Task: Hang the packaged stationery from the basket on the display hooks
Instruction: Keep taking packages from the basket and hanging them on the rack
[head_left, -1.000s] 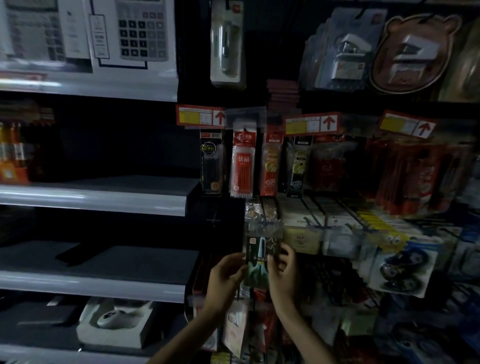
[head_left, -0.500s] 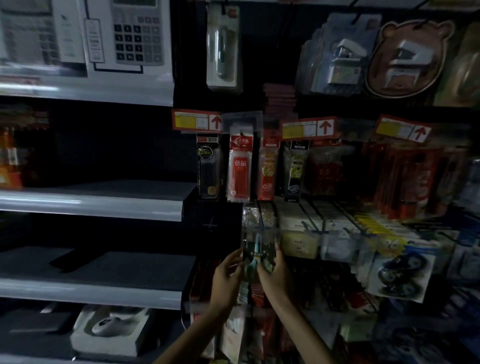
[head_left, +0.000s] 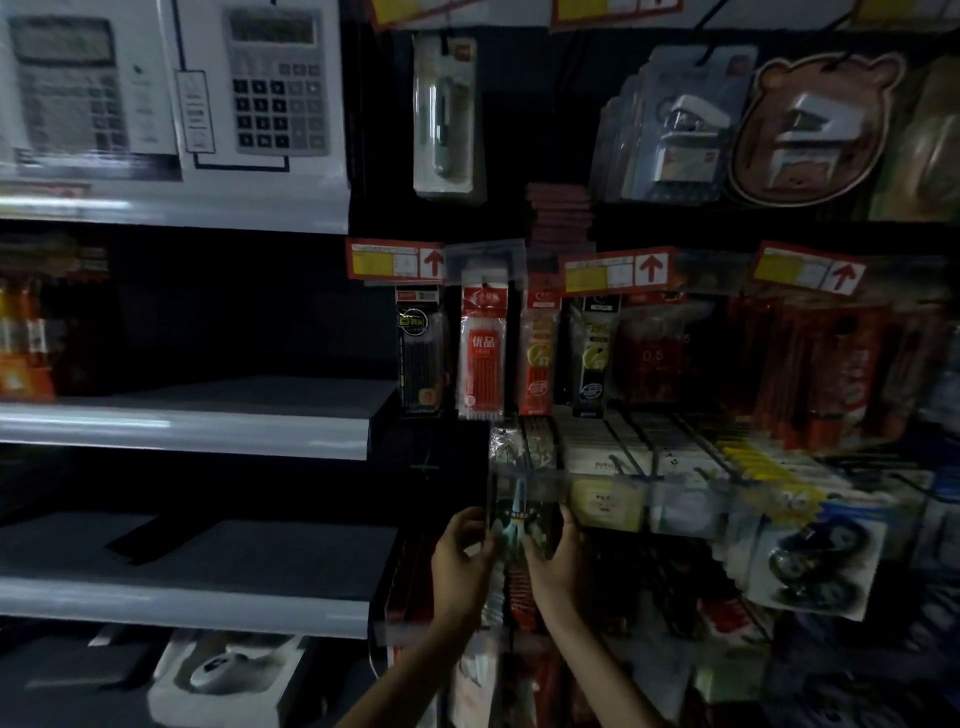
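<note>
A small dark stationery packet (head_left: 521, 517) with a pale blue-green item inside is held upright between both hands, low in the middle of the view. My left hand (head_left: 462, 561) grips its left edge and my right hand (head_left: 558, 556) grips its right edge. The packet's top sits at a display hook (head_left: 524, 475) with a clear label strip, in front of other packets on that hook. No basket is in view.
Refill packs (head_left: 482, 353) hang in a row above under red price tags (head_left: 397, 260). Boxed stationery and tape packs (head_left: 821, 561) crowd the hooks to the right. Grey shelves (head_left: 182, 431) stand to the left, calculators (head_left: 280, 83) on top.
Both hands have pushed the packet up and inward toward the hook; it now sits closer to the rack and looks smaller between the fingers.
</note>
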